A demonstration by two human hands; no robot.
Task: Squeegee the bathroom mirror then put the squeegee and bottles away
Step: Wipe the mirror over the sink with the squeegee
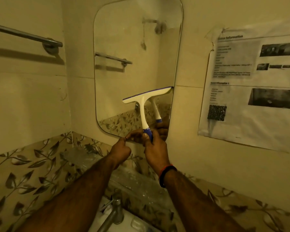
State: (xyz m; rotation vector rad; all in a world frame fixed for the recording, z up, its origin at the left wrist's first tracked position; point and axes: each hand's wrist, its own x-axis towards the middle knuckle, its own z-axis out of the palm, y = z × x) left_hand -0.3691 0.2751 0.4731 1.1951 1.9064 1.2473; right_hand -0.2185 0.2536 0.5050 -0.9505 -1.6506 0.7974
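A rounded wall mirror [134, 47] hangs in front of me. A white squeegee [144, 99] with a blue grip rests its blade against the lower right part of the glass, tilted up to the right. My right hand [155, 148] is closed around the blue grip just below the mirror's bottom edge. My left hand [121, 149] is curled shut beside it, its fingertips touching the mirror's lower rim. No bottles are in view.
A metal towel bar [27, 36] is fixed to the left wall. A printed paper notice [251, 87] is taped to the wall right of the mirror. A tap [114, 213] and the sink rim sit below my arms, with a leaf-patterned tile band [32, 164] behind.
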